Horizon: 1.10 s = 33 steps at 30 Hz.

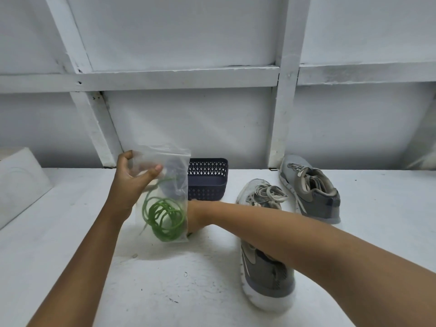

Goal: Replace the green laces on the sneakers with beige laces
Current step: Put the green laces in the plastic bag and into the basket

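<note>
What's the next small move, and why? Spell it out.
Probably lower the bag into the basket. The green laces sit inside the bag, the near sneaker and far sneaker carry beige laces, and the left hand pinches the bag's top just in front of the basket.

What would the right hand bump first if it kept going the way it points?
Probably the clear plastic zip bag of coiled green laces that the left hand holds up. The right hand reaches leftward, its fingers hidden behind that bag, so whether they touch it is unclear.
</note>
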Available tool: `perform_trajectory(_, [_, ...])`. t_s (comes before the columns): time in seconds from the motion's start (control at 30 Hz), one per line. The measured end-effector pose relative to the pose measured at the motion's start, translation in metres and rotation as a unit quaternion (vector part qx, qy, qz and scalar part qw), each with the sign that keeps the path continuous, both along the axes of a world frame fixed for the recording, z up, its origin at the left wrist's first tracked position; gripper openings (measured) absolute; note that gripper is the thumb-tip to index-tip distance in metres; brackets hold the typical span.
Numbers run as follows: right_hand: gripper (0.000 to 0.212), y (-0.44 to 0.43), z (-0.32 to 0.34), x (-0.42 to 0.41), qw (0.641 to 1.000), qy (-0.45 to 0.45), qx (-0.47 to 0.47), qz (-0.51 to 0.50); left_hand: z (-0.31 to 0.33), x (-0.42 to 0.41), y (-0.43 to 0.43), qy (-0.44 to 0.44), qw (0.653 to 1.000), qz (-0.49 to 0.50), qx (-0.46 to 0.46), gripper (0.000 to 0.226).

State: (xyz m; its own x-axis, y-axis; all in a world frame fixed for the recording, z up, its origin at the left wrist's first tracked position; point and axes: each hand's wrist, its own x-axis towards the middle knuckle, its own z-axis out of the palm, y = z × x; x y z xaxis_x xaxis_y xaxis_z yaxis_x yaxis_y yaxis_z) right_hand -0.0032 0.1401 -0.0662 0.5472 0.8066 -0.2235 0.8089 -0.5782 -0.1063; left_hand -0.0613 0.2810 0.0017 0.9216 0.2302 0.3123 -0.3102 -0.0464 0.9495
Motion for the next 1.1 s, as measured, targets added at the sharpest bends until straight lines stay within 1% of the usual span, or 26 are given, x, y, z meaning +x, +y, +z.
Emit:
perform_trajectory(0.07, [0.027, -0.001, 0.009, -0.003, 1.0, -0.013, -0.025, 0.006, -0.001, 0.0, -0.001, -0.002, 1.0, -0.006, 0.0, 0.044])
perform_trajectory(0.17, [0.023, 0.0, 0.003, -0.003, 1.0, -0.02, 0.006, 0.007, -0.002, -0.001, -0.003, -0.008, 1.0, -0.009, -0.006, 0.038])
perform_trajectory(0.23, [0.019, 0.003, -0.003, 0.0, 0.998, -0.012, 0.049, -0.037, -0.003, -0.002, -0.004, -0.01, 1.0, -0.006, -0.006, 0.038])
perform_trajectory(0.37, [0.012, 0.006, -0.013, 0.008, 0.993, -0.005, 0.078, -0.086, -0.002, -0.004, -0.004, -0.012, 1.0, -0.006, -0.005, 0.041])
perform_trajectory(0.47, [0.008, 0.007, -0.015, 0.01, 0.994, 0.004, 0.066, -0.087, -0.002, -0.005, -0.004, -0.014, 1.0, -0.006, -0.006, 0.043])
perform_trajectory(0.53, [0.009, 0.003, -0.008, 0.002, 0.995, 0.006, 0.059, -0.081, -0.002, -0.006, -0.003, -0.015, 1.0, -0.008, -0.006, 0.045])
perform_trajectory(0.6, [0.015, -0.002, 0.001, -0.001, 0.996, -0.011, 0.053, -0.067, -0.002, -0.007, -0.002, -0.011, 1.0, -0.012, -0.003, 0.05])
perform_trajectory(0.67, [0.018, -0.008, 0.015, -0.001, 0.992, -0.011, 0.082, -0.093, -0.002, -0.008, 0.0, -0.005, 1.0, -0.012, -0.004, 0.057])
perform_trajectory(0.8, [0.021, -0.023, 0.045, 0.002, 0.971, 0.034, 0.139, -0.19, -0.005, -0.01, 0.002, -0.002, 1.0, -0.016, -0.005, 0.062])
perform_trajectory(0.9, [0.021, -0.043, 0.076, 0.0, 0.957, 0.049, 0.183, -0.219, -0.009, -0.009, -0.006, 0.001, 1.0, -0.026, -0.013, 0.054])
perform_trajectory(0.93, [0.023, -0.049, 0.085, 0.001, 0.949, 0.048, 0.206, -0.236, -0.012, -0.008, -0.008, 0.008, 1.0, -0.028, -0.01, 0.055])
perform_trajectory(0.97, [0.024, -0.058, 0.097, 0.001, 0.939, 0.045, 0.23, -0.253, -0.013, -0.007, -0.011, 0.012, 0.999, -0.03, -0.008, 0.061])
perform_trajectory(1.03, [0.023, -0.074, 0.115, 0.004, 0.911, 0.053, 0.291, -0.289, -0.013, -0.007, -0.016, 0.028, 0.999, -0.033, 0.015, 0.082])
perform_trajectory(1.1, [0.02, -0.089, 0.135, 0.005, 0.882, 0.051, 0.349, -0.313, -0.014, -0.004, -0.024, 0.035, 0.998, -0.036, 0.047, 0.092])
